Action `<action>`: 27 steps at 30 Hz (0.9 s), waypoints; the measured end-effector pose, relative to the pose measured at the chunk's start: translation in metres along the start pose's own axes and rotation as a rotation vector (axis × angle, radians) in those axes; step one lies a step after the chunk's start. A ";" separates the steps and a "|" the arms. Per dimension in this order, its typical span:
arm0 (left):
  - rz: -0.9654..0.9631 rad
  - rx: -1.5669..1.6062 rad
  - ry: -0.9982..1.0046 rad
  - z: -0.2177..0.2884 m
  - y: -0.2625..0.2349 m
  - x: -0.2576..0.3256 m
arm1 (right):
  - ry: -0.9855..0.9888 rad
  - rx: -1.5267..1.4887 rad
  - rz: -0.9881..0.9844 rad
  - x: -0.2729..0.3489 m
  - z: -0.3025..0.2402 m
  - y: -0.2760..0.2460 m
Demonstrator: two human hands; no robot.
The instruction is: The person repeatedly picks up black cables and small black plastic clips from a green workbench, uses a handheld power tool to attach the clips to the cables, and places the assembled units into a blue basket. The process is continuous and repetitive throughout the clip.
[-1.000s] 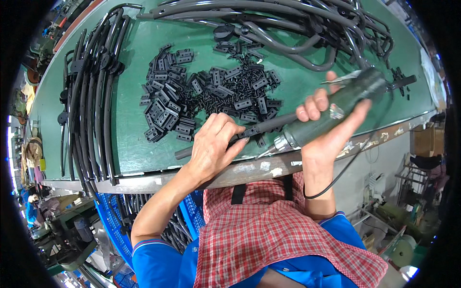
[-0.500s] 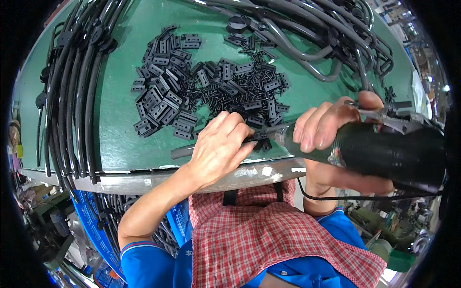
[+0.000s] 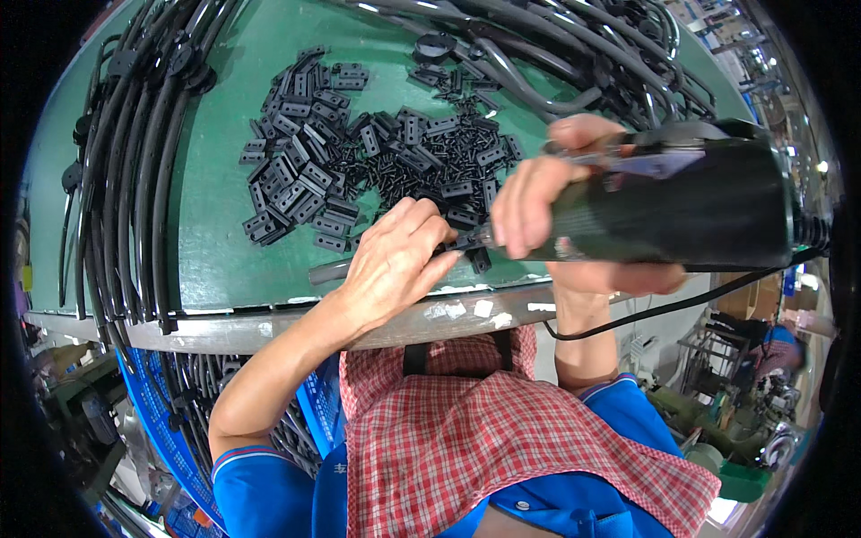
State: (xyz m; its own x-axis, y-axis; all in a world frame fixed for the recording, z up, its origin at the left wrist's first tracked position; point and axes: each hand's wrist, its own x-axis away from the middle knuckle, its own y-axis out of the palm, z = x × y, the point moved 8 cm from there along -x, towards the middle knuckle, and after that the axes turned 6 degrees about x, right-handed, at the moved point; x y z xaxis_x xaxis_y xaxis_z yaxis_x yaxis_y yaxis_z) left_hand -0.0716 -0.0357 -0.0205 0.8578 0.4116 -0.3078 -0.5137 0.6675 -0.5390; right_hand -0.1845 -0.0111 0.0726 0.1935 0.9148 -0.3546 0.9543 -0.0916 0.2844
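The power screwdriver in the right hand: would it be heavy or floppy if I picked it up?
Probably stiff and fairly heavy: the power screwdriver has a thick, bulky body. Its cord would likely flop, since it hangs in a curve.

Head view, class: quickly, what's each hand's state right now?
Left hand: closed, holding a dark tube.
Right hand: closed, holding a dark corded power tool.
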 end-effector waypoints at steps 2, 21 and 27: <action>0.000 0.001 -0.008 -0.001 -0.001 -0.001 | 0.213 0.149 -0.018 -0.001 0.006 0.002; 0.247 0.985 -0.496 -0.047 -0.015 0.008 | -0.227 -0.215 0.265 0.008 -0.001 -0.023; 0.198 1.132 -0.520 -0.043 -0.013 0.007 | -0.276 -0.193 0.529 0.005 0.005 -0.019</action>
State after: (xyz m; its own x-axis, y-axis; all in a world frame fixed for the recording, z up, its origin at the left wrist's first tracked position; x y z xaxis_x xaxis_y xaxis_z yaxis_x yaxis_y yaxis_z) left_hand -0.0586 -0.0683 -0.0499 0.7891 0.5881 0.1771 -0.5795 0.6174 0.5319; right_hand -0.2004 -0.0062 0.0609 0.7050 0.6269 -0.3316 0.6598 -0.4084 0.6307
